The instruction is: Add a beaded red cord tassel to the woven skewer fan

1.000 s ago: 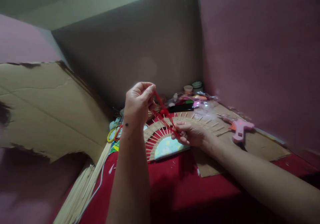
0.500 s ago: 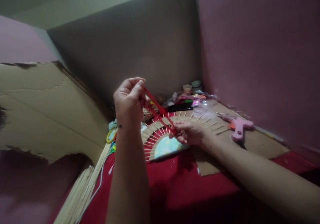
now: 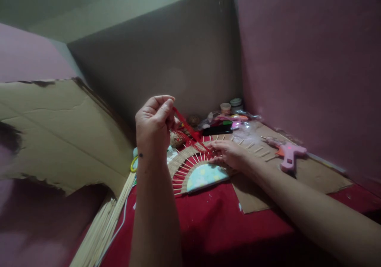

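Note:
My left hand is raised, its thumb and finger pinched on a skein of red yarn. The strands slant down to the right, stretched between my two hands. Lower down, my right hand holds the other end of the yarn at its fingers, which look straighter and a little blurred. Beneath the hands lies a half-round fan-shaped piece made of thin sticks and a woven tan band, with a light blue patterned half-circle at its centre. My right hand covers part of it.
A pink glue gun lies on a cardboard sheet at the right. Behind stand small tubs, a black object and plastic bags. Left are a bundle of sticks, a white cord and a large cardboard panel. Red cloth covers the table.
My right hand's fingers have straightened and spread along the yarn. My left hand keeps its pinch in nearly the same place. The view has shifted slightly.

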Motion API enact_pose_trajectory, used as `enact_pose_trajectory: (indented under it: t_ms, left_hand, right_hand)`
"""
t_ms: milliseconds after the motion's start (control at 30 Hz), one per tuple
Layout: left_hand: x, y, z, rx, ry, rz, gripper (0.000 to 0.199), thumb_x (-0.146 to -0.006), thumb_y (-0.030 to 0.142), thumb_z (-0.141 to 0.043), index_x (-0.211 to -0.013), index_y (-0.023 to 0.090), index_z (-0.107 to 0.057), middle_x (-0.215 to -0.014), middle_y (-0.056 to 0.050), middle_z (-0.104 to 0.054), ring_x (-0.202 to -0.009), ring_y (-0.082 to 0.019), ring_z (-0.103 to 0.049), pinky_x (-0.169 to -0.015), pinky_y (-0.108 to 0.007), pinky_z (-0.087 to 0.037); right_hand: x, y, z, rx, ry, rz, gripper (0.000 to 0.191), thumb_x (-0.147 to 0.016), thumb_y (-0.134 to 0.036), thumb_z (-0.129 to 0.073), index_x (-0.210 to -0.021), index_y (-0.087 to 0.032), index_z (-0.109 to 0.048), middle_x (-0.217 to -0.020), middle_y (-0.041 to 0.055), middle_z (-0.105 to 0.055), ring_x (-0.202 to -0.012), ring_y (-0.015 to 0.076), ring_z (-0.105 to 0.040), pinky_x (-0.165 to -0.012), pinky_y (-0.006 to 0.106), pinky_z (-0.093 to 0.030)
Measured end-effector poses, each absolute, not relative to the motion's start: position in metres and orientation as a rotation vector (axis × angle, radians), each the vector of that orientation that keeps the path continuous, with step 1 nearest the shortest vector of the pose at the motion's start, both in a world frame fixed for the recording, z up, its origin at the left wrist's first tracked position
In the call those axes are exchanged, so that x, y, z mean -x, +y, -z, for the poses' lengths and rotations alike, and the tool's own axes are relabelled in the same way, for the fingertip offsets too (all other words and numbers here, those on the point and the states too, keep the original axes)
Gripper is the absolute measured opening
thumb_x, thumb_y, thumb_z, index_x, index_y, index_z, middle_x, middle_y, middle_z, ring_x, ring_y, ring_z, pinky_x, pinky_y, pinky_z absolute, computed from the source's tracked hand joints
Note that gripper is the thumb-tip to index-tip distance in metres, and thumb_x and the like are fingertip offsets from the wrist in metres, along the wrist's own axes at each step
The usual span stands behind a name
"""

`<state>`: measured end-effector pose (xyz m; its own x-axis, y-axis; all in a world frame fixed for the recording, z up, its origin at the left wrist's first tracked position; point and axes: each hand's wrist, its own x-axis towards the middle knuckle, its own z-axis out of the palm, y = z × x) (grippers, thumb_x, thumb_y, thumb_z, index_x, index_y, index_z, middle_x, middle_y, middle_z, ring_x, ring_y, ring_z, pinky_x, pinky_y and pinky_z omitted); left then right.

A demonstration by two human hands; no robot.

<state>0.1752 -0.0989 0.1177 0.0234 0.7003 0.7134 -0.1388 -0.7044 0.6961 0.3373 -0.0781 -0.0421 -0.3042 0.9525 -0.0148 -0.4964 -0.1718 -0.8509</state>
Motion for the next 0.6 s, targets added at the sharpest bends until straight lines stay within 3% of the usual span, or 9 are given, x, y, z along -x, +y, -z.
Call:
enact_pose_trajectory:
  t_ms: [133, 367, 467, 533, 600]
  left_hand:
    - [-0.177, -0.109, -0.122, -1.682, 0.539, -1.658, 0.002, -0.072, 0.017, -0.066, -0.074, 0.018, -0.065, -0.044, 0.007, -0.041, -0.036, -0.006, -0.034, -0.035, -0.021, -0.034]
    - [-0.186, -0.144, -0.127, -1.622, 0.47, -1.408, 0.005, -0.077, 0.023, -0.064, -0.081, 0.02, -0.064, -0.046, 0.008, -0.034, -0.038, -0.006, -0.031, -0.038, -0.019, -0.032]
    - [-0.19, -0.15, -0.125, -1.612, 0.465, -1.348, 0.005, -0.077, 0.023, -0.064, -0.081, 0.02, -0.063, -0.046, 0.008, -0.032, -0.038, -0.006, -0.03, -0.037, -0.018, -0.03]
    - [-0.191, -0.15, -0.121, -1.581, 0.48, -1.328, 0.006, -0.076, 0.022, -0.066, -0.08, 0.019, -0.063, -0.046, 0.008, -0.033, -0.038, -0.005, -0.03, -0.036, -0.017, -0.028]
    - [-0.191, -0.147, -0.116, -1.539, 0.491, -1.305, 0.007, -0.076, 0.022, -0.066, -0.081, 0.018, -0.063, -0.046, 0.008, -0.035, -0.038, -0.005, -0.032, -0.037, -0.017, -0.029]
  right_hand:
    - [-0.357, -0.073, 0.026, 0.683, -0.857, -1.449, 0.013, -0.071, -0.015, -0.061, -0.084, -0.017, -0.063, -0.089, 0.0062, -0.068, -0.071, 0.0143, -0.061, -0.068, 0.029, -0.048]
    - [-0.351, -0.117, -0.04, 0.218, -1.178, -1.535, 0.033, -0.082, -0.041, -0.057, -0.1, -0.014, -0.066, -0.099, 0.0107, -0.069, -0.095, 0.0216, -0.063, -0.092, 0.04, -0.045]
    - [-0.334, -0.146, -0.062, 0.192, -1.382, -1.557, 0.025, -0.084, -0.036, -0.06, -0.096, -0.015, -0.065, -0.091, 0.0065, -0.067, -0.085, 0.0161, -0.064, -0.087, 0.034, -0.048]
    - [-0.325, -0.161, -0.067, 0.27, -1.471, -1.621, 0.022, -0.084, -0.036, -0.061, -0.085, -0.014, -0.063, -0.077, 0.0039, -0.065, -0.063, 0.0115, -0.061, -0.064, 0.026, -0.052]
    - [-0.319, -0.17, -0.066, 0.387, -1.409, -1.704, 0.029, -0.085, -0.038, -0.06, -0.069, -0.015, -0.055, -0.057, -0.0016, -0.054, -0.038, 0.0047, -0.042, -0.037, 0.016, -0.036]
